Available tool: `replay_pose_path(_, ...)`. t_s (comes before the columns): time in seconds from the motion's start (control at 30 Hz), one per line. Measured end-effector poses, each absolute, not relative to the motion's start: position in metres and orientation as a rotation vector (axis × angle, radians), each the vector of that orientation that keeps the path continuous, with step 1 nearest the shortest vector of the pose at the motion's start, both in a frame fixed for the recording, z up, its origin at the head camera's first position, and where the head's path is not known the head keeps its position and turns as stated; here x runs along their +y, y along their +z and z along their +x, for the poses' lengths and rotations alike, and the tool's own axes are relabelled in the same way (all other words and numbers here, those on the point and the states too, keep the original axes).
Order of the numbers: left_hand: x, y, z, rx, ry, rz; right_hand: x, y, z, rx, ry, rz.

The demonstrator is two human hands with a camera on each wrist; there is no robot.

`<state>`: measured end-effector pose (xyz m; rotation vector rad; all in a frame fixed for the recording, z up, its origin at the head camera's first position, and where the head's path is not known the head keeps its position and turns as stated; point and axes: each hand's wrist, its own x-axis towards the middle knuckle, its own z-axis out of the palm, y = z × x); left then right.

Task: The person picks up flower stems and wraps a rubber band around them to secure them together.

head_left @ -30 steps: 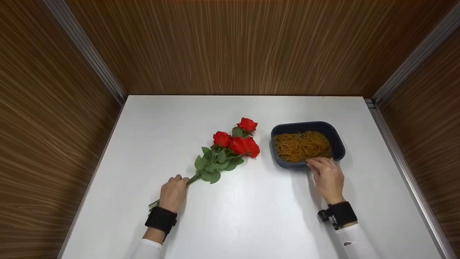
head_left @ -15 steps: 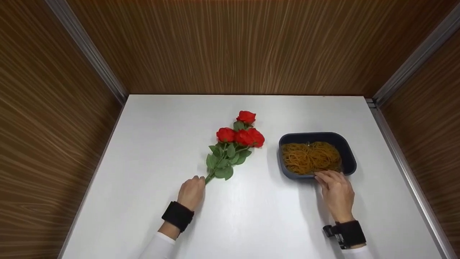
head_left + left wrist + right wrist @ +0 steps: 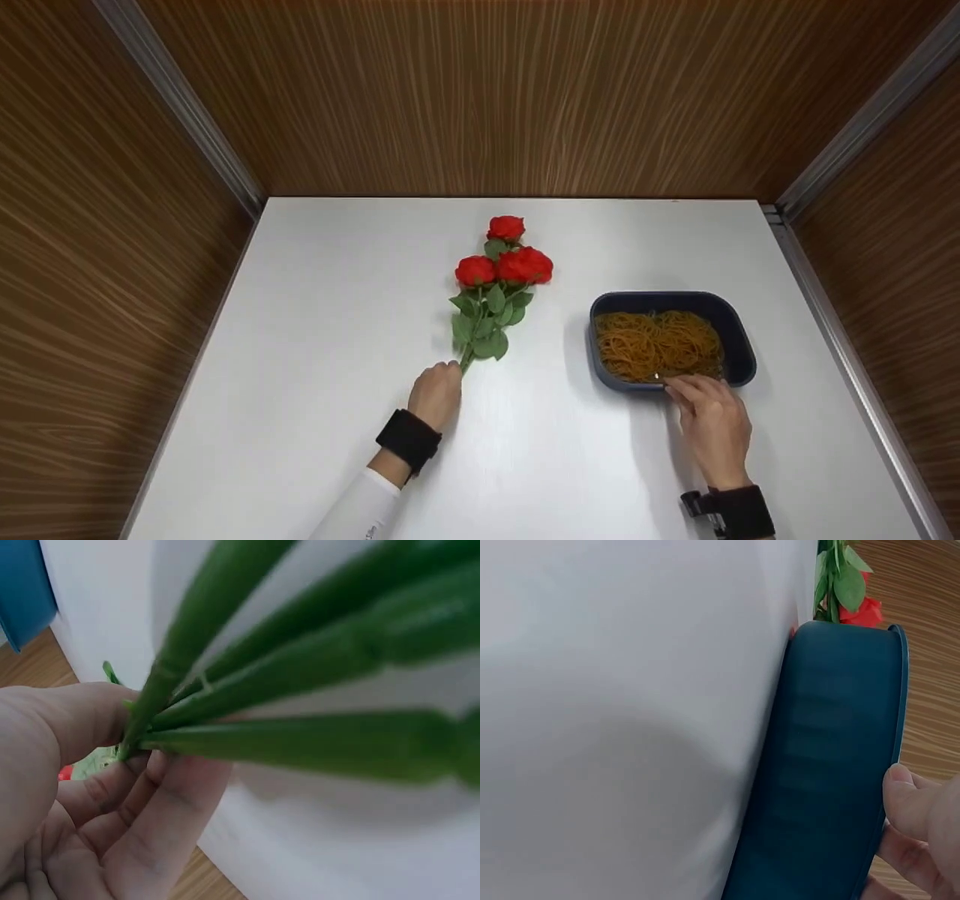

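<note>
A bunch of red roses lies on the white table with its blooms toward the back. My left hand grips the bunched stems below the leaves. In the left wrist view the green stems fan out from between thumb and fingers. To the right stands a dark blue rectangular container with two nests of brown noodles inside. My right hand pinches its near rim, thumb outside on the wall in the right wrist view and fingers over the edge.
Wood-grain panels enclose the white table at the back and both sides. Metal rails run along the panel corners and the table's right edge. A gap of table lies between roses and container.
The roses have swung more upright, blooms further back, as my left hand moved right. The container has slid toward me and slightly right with my right hand on its rim.
</note>
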<state>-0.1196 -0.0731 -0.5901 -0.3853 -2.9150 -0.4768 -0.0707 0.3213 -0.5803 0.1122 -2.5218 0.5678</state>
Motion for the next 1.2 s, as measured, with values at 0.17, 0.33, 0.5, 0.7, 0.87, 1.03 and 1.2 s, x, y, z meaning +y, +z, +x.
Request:
replay_pose_path(0.17, -0.063, -0.59, -0.127, -2.916, -0.524, -0.367, 0.32, -0.579, -0.068, -2.523, 0.585, 0.092)
replay_pose_path(0.33, -0.062, -0.588, -0.133, -2.929, -0.616, -0.338, 0.318, -0.579, -0.068, -2.538, 0.599, 0.091)
replay_pose_path(0.5, -0.069, -0.587, -0.131, -2.996, -0.715, -0.286, 0.311, -0.577, -0.066, -2.555, 0.666, 0.083)
replay_pose_path(0.7, -0.086, -0.587, -0.114, -3.03, -0.733, -0.239, 0.278, -0.572, -0.062, -2.466, 0.768, 0.174)
replay_pose_path(0.87, -0.097, -0.591, -0.096, -2.979, -0.757, -0.203, 0.238, -0.566, -0.065, -2.406, 0.876, 0.369)
replay_pose_path(1.03, -0.102, -0.592, -0.084, -2.972, -0.84, -0.159, 0.201, -0.569, -0.074, -2.477, 1.095, 0.459)
replay_pose_path(1.2, -0.099, -0.592, -0.081, -3.009, -0.891, -0.131, 0.173, -0.578, -0.089, -2.58, 1.49, 0.379)
